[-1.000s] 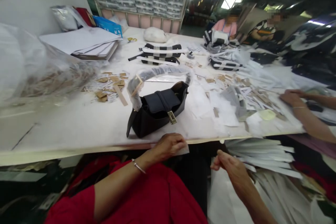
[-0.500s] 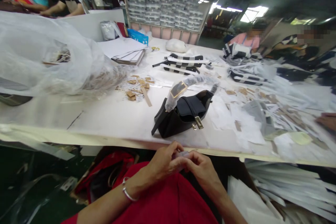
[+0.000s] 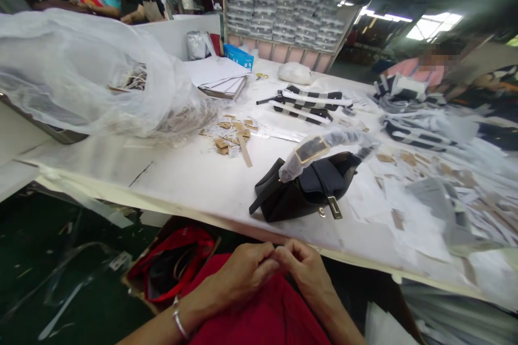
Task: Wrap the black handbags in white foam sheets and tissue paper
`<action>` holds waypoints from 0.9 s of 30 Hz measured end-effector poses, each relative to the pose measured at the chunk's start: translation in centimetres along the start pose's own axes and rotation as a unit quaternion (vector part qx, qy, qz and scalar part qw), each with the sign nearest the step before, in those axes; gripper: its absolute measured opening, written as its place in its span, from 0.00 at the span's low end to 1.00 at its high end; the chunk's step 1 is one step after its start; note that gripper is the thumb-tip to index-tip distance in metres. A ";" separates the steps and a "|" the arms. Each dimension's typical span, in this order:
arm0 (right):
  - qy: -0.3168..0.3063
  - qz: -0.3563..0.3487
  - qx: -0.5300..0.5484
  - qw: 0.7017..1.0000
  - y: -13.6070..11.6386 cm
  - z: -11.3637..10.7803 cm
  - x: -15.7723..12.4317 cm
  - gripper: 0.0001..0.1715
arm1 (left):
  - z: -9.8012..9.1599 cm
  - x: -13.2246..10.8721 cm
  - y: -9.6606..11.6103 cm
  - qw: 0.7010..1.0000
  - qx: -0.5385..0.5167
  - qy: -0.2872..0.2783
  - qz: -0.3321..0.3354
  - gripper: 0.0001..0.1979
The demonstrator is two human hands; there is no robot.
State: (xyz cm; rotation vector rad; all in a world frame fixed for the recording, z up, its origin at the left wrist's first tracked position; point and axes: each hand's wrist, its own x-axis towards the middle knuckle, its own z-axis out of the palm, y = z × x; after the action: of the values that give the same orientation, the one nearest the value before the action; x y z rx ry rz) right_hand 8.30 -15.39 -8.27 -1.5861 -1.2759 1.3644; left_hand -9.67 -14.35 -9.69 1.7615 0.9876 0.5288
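Note:
My left hand (image 3: 249,269) and my right hand (image 3: 303,264) meet at the fingertips in front of my red top, just below the table's near edge. Both have their fingers curled into a pinch; what they hold, if anything, is hidden. Just beyond them on the white table (image 3: 182,183) stands a black handbag (image 3: 299,194), its top partly open. Clear plastic wraps the bag's raised handle (image 3: 324,148), which carries a gold-framed buckle. A gold clasp (image 3: 334,207) hangs from the flap strap on the front.
Large plastic bag (image 3: 101,81) at left; brown tags (image 3: 230,135) and scissors (image 3: 262,76) on the table. Wrapped black bags (image 3: 307,101) lie farther back, paper scraps (image 3: 408,215) at right. Below stands a box with a red bag (image 3: 178,264). Co-workers sit across the table.
The view has turned left, so the table and handbag appear farther right. Both hands stay together; a pale, translucent piece seen between them earlier no longer shows.

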 end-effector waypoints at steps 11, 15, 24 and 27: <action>-0.061 0.018 0.125 0.990 -2.0 5.8 5.1 0.36 | -5.6 -2.2 -5.5 0.978 -0.015 0.202 -0.054 0.15; -0.022 0.040 0.143 0.989 -3.2 7.0 5.6 0.30 | -7.3 -3.2 -5.9 0.971 -0.004 0.235 -0.048 0.15; 0.056 0.013 0.172 0.983 -5.4 5.1 3.9 0.24 | -8.2 -4.0 -6.6 0.972 0.037 0.232 0.029 0.18; 0.079 -0.003 0.172 0.982 -6.0 5.1 3.9 0.23 | -8.2 -3.9 -6.5 0.972 0.050 0.223 0.048 0.19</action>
State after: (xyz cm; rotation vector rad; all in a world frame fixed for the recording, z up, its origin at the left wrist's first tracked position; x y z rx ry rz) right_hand 1.73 -10.42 -5.03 -1.4153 -0.8943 1.3425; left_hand -20.30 -11.94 -11.96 1.8256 1.2577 0.9822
